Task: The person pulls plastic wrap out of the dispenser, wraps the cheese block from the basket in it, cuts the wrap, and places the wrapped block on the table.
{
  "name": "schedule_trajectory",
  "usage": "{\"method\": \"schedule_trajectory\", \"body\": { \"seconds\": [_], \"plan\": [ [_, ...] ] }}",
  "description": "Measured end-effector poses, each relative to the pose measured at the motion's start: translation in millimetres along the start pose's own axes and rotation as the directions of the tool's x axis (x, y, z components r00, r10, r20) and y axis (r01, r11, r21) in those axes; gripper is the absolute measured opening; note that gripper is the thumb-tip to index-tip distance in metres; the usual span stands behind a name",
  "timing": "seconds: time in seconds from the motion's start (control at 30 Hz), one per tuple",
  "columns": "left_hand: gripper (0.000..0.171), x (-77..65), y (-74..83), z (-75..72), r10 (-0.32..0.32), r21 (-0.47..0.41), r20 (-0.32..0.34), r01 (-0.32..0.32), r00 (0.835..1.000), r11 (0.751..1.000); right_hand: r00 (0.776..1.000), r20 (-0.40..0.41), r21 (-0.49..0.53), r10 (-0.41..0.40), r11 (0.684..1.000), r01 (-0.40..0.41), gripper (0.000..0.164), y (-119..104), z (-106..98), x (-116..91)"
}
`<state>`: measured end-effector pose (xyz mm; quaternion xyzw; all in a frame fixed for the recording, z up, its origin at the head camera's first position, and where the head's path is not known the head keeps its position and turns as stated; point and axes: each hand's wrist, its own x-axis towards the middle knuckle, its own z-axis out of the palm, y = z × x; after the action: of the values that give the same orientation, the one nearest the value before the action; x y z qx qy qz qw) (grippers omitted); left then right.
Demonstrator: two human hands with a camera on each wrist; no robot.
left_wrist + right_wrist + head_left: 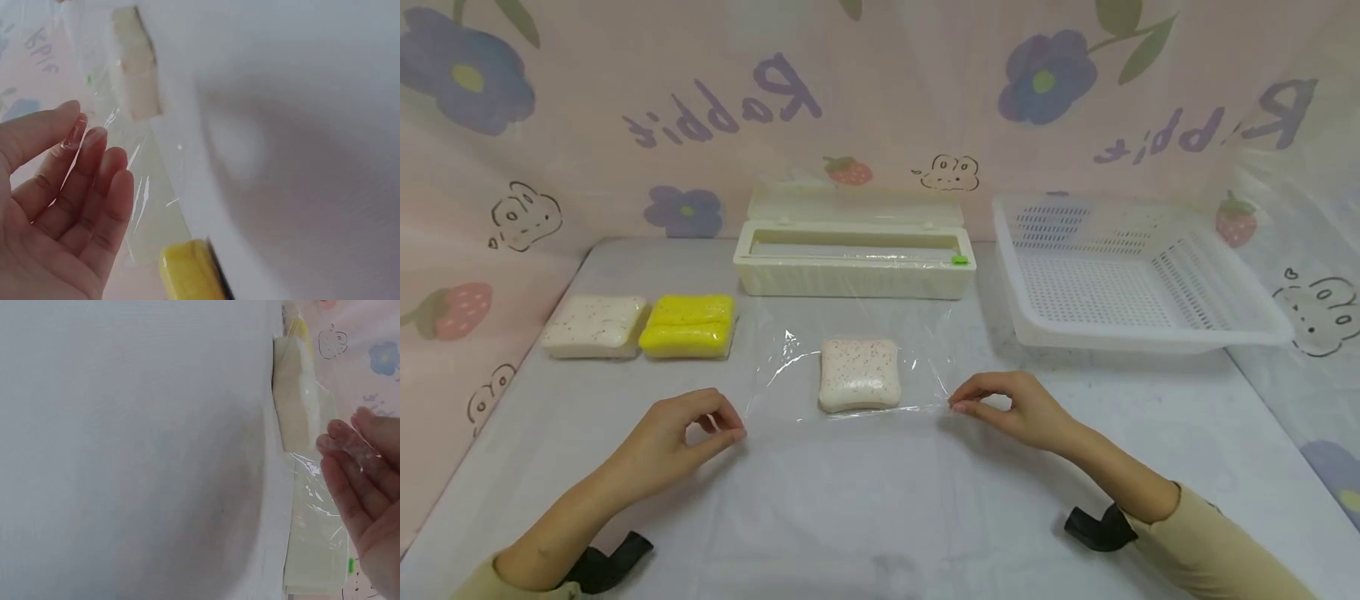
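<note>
A sheet of clear plastic wrap point(925, 367) spreads in front of the wrap dispenser point(853, 281). My left hand point(677, 437) pinches its near left corner between thumb and forefinger; in the left wrist view the film bunches at those fingertips and the other fingers are loosely bent. At the near right corner my right hand point(1018, 408) pinches the film the same way, a crumpled bit showing at the fingertips in the right wrist view. Between both hands sits a white, cushion-shaped bar with reddish specks point(859, 375), which the film overlaps in the head view.
On the left, a speckled white bar point(595, 327) and a yellow bar point(688, 327) lie side by side with a glossy surface. The dispenser's lid stands raised, with a green slider point(960, 260) at its front right. A white perforated basket point(1135, 329) stands at the back right.
</note>
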<state>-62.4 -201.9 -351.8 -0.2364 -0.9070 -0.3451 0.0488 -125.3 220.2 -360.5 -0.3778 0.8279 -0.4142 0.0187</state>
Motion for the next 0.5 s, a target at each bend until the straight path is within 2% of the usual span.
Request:
{"method": "schedule_trajectory", "body": {
  "seconds": [0.1,0.2,0.27,0.37,0.43,0.5],
  "plan": [
    [0.018,6.4,0.6,-4.1,-0.069,-0.011,-0.004,0.069,0.998,0.998,0.998,-0.022,0.073,0.063,0.995,-0.061,0.013,3,0,2],
    [0.007,13.7,0.8,-6.0,-0.176,-0.068,0.013,0.177,0.984,0.982,0.990,-0.014,0.184,0.140,0.974,-0.135,0.010,7,1,5],
    [0.009,18.2,0.2,-5.5,-0.250,-0.143,0.037,0.253,0.967,0.957,0.983,-0.005,0.260,0.183,0.950,-0.175,0.009,11,3,7],
    [0.019,23.9,-3.1,-1.9,-0.307,-0.276,0.073,0.315,0.949,0.908,0.976,0.001,0.339,0.218,0.918,-0.206,0.010,14,7,10],
    [0.021,26.6,-6.6,1.6,-0.309,-0.371,0.090,0.319,0.947,0.872,0.973,0.003,0.381,0.232,0.899,-0.216,0.013,15,9,12],
    [0.021,28.7,-10.5,5.4,-0.284,-0.449,0.101,0.299,0.953,0.842,0.968,0.004,0.407,0.249,0.884,-0.229,0.015,15,10,14]
  ]
}}
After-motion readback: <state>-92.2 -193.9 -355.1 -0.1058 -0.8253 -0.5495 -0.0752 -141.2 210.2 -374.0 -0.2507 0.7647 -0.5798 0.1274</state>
